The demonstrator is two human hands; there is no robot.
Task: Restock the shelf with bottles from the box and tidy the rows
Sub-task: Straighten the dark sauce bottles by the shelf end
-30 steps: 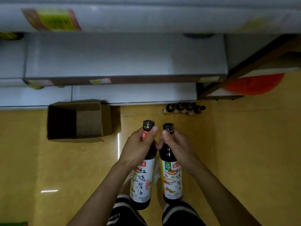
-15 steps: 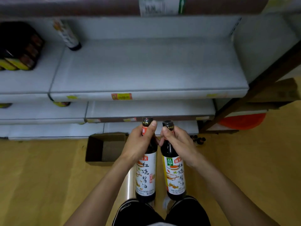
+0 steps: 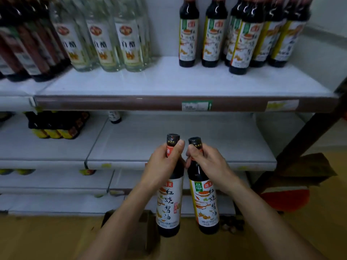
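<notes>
Down in front of the shelving, gripped two dark sauce bottles upright, side by side. Wrapped the left hand round the neck of the left bottle, with the thumb pressed just under the cap. Closed the right hand the same way round the neck of the right bottle. Held both in the air, very close together, necks level with the front edge of the middle shelf, labels turned to the camera. Could not tell whether the glass touched.

And up top, found the upper shelf stocked along the back: matching dark bottles in a row on the right, clear bottles with white labels to their left, more dark ones at the far left. Noted a green price tag on that shelf's lip. Spotted one small bottle at the back of the middle shelf and a wrapped pack further left.

Caught the cardboard box low on the yellow floor, partly behind the left forearm. Could not make out its contents.
</notes>
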